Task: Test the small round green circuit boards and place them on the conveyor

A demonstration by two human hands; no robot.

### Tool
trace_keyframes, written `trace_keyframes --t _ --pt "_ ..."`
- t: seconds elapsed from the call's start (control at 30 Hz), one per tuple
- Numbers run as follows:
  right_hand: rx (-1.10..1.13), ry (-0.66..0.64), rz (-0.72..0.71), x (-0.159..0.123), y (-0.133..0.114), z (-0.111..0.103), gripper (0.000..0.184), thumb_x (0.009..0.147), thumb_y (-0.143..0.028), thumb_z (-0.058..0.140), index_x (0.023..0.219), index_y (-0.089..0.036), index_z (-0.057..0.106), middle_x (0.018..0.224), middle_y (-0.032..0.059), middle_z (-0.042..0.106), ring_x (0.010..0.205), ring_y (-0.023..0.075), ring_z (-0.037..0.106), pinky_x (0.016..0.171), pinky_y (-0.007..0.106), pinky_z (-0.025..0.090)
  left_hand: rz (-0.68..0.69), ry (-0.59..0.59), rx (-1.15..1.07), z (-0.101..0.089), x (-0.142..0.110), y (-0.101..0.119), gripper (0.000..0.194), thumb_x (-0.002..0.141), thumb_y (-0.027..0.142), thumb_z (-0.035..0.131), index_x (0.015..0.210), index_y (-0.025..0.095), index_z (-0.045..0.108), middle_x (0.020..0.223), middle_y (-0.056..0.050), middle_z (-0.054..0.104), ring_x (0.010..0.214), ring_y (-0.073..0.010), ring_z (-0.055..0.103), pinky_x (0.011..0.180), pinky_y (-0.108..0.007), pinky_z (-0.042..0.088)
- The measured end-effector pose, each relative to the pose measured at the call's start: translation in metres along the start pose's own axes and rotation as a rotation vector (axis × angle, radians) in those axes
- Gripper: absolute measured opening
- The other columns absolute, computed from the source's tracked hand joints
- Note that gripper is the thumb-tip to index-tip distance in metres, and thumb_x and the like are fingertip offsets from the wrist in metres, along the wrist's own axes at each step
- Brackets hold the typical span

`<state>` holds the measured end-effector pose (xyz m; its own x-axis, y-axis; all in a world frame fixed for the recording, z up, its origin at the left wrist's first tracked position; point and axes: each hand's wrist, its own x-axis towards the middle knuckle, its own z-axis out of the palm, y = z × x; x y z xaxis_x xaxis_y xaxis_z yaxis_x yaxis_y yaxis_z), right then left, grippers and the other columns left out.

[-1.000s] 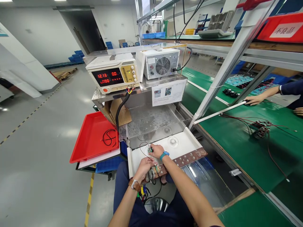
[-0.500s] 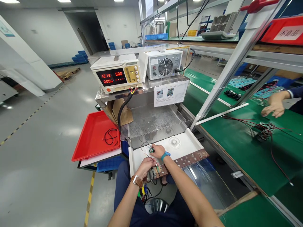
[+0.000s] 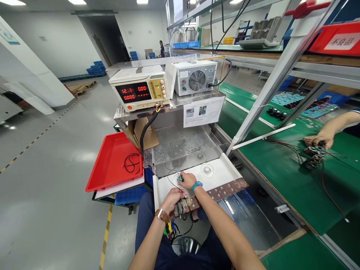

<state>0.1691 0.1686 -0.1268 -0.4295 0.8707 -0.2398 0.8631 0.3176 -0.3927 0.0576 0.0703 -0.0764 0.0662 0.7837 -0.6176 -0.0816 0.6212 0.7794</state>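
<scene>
Two close grips show: the left hand (image 3: 172, 198) pinches a thin wire (image 3: 168, 175) by the brown strip (image 3: 225, 191); the right hand (image 3: 188, 180) closes on a circuit board (image 3: 180, 179) over the white tray (image 3: 225, 173). Steadying both seems the step; moving calls for slack.

The right hand (image 3: 187, 180) holds a small circuit board (image 3: 179, 179) over a white tray (image 3: 223, 170); the left hand (image 3: 171, 199) pinches a wire (image 3: 168, 175) near a brown strip (image 3: 225, 190); a co-worker's hand (image 3: 322, 138) reaches onto parts (image 3: 315, 158) on the green counter (image 3: 292, 180)
</scene>
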Motion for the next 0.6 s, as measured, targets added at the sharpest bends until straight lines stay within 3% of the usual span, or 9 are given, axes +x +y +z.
trace_keyframes --t 0.6 --pt "-0.004 0.013 -0.002 -0.0011 -0.0037 -0.0005 0.041 0.082 -0.045 0.066 0.115 -0.022 0.059 0.099 0.0066 0.075 0.097 0.0256 0.069 0.074 0.028 0.039 0.024 -0.034 -0.004 -0.0027 0.0038 -0.0063 0.015 0.056 0.013 0.063 0.069 0.019 0.057 0.059 -0.001 0.069 0.061 -0.0157 0.064 0.061 -0.025 0.048"
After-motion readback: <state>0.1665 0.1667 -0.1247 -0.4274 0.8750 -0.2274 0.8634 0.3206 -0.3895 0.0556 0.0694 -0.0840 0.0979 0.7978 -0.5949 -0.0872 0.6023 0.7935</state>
